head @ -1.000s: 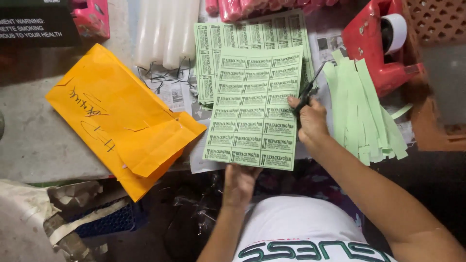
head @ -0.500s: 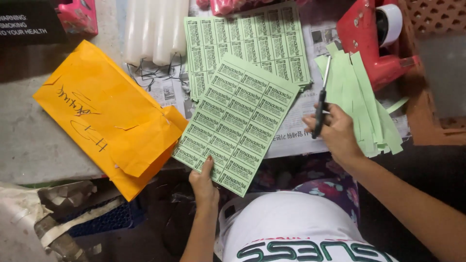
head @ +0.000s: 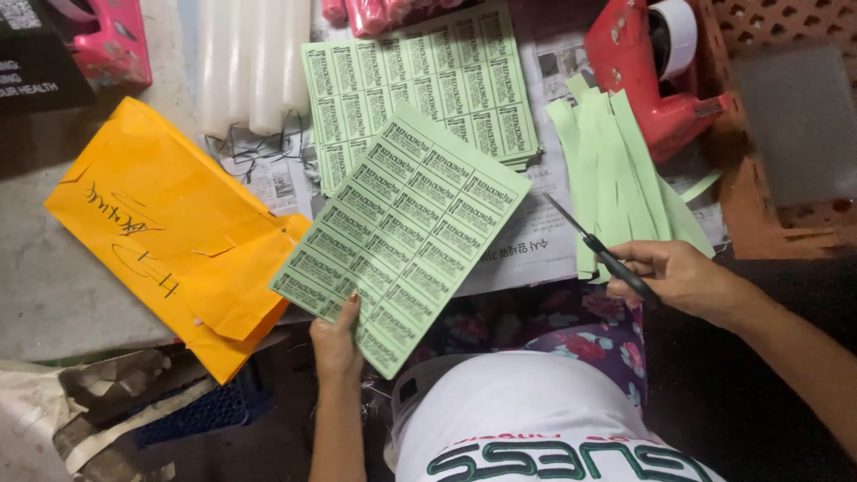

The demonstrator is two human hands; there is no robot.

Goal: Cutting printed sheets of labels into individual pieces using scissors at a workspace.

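- Head view: the left hand, low in the centre of the frame, pinches the bottom edge of a pale green paper sheet of printed labels, thumb on top; the sheet tilts up toward the middle of the frame, lifted off the worktop.
- The right hand, at centre right, has its grip closed around the handles of black-handled scissors; the blades point to the upper left and look close together, clear of the held sheet.
- A second green label sheet lies flat at upper centre on newspaper, partly under the held sheet.
- Cut pale green paper strips lie heaped just above the right hand.
- A red tape dispenser with a white roll sits at upper right, touching the strips.
- An orange paper envelope with black handwriting lies at left.
- White candles lie at upper left of centre.
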